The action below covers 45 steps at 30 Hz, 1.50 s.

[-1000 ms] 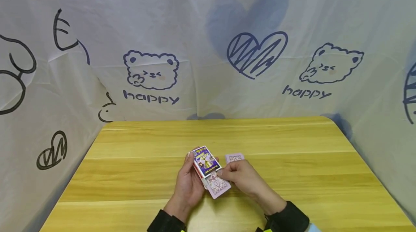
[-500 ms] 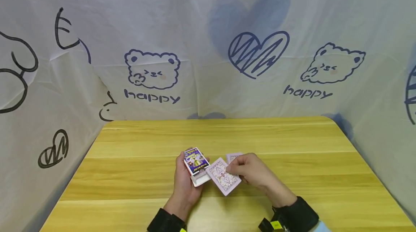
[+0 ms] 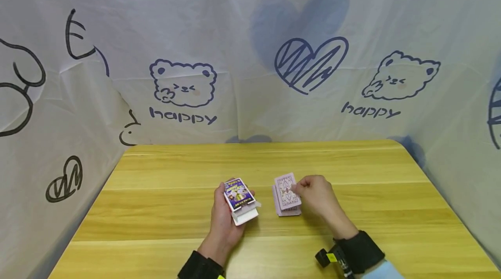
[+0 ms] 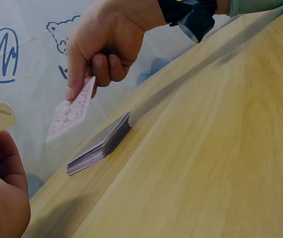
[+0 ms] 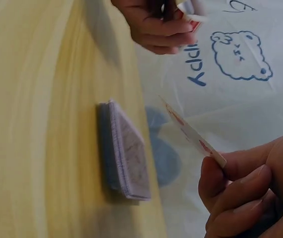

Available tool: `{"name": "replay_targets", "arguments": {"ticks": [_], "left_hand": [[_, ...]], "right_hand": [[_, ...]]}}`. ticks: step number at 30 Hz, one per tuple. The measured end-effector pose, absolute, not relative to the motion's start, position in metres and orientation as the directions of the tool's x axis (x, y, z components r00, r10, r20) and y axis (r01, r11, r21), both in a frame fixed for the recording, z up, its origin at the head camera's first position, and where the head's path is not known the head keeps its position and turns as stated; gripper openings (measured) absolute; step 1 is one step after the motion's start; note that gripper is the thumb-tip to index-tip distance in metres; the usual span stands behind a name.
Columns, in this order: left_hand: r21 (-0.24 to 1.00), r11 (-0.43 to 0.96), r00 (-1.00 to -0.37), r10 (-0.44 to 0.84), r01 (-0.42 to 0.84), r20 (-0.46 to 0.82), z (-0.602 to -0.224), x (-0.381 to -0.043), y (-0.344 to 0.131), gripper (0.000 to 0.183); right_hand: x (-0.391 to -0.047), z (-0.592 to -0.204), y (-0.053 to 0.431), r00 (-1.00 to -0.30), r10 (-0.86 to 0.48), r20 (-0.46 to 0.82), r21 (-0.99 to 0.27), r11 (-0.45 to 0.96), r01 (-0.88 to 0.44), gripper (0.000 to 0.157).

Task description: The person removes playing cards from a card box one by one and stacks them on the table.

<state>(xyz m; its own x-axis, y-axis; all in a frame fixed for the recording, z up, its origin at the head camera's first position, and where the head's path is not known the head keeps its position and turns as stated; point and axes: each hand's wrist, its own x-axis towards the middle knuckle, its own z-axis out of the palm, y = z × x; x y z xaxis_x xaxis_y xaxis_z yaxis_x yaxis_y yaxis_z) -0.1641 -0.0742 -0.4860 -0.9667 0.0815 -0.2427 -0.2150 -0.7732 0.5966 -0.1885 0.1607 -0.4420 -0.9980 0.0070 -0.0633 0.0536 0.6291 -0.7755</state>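
Note:
My left hand (image 3: 225, 227) grips a small purple and white card box (image 3: 238, 194), its lower end uncovered with white flaps sticking out. Between the thumb and forefinger of my right hand (image 3: 318, 198) is a pinched playing card (image 3: 287, 188) with a pink patterned back. Directly under it, on the table, lies a thick deck of cards (image 3: 291, 213). Both wrist views show a gap between the held playing card (image 4: 71, 116) and the deck (image 5: 127, 153). Only the edge of the card box (image 4: 2, 119) enters the left wrist view.
The yellow wooden table (image 3: 156, 209) spreads around both hands. A white cloth (image 3: 250, 53) with drawn bears and hearts hangs behind it and along the sides. Black straps with small cameras (image 3: 358, 253) circle both wrists.
My right hand has drawn the playing card out from the card box and carried it right and away from me, over the deck. The left hand has shifted slightly left with the box.

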Motion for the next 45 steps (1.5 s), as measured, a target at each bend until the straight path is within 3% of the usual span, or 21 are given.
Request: {"name": "replay_targets", "arguments": {"ticks": [13, 20, 34, 40, 45], "left_hand": [[0.617, -0.752, -0.964, 0.095, -0.233, -0.248, -0.487, -0.163, -0.073, 0.058], [0.620, -0.749, -0.965, 0.101, -0.235, -0.242, -0.486, -0.162, -0.073, 0.056], [0.620, -0.748, -0.966, 0.113, -0.238, -0.235, -0.485, -0.162, -0.073, 0.060], [0.628, -0.740, -0.966, 0.124, -0.241, -0.225, -0.485, -0.162, -0.073, 0.059], [0.640, -0.728, -0.965, 0.123, -0.245, -0.230, -0.487, -0.162, -0.072, 0.060]], "right_hand": [[-0.194, -0.466, 0.160, -0.994, 0.014, -0.108, -0.758, 0.646, 0.091, 0.019], [-0.194, -0.475, 0.159, -0.991, 0.010, -0.133, -0.660, 0.745, 0.096, 0.023], [-0.195, -0.478, 0.157, -0.996, -0.011, -0.091, -0.602, 0.797, 0.046, 0.022], [-0.192, -0.470, 0.155, -0.999, 0.032, -0.040, -0.662, 0.748, 0.050, 0.022], [-0.182, -0.454, 0.145, -0.998, -0.027, -0.050, -0.805, 0.592, 0.025, 0.023]]}}
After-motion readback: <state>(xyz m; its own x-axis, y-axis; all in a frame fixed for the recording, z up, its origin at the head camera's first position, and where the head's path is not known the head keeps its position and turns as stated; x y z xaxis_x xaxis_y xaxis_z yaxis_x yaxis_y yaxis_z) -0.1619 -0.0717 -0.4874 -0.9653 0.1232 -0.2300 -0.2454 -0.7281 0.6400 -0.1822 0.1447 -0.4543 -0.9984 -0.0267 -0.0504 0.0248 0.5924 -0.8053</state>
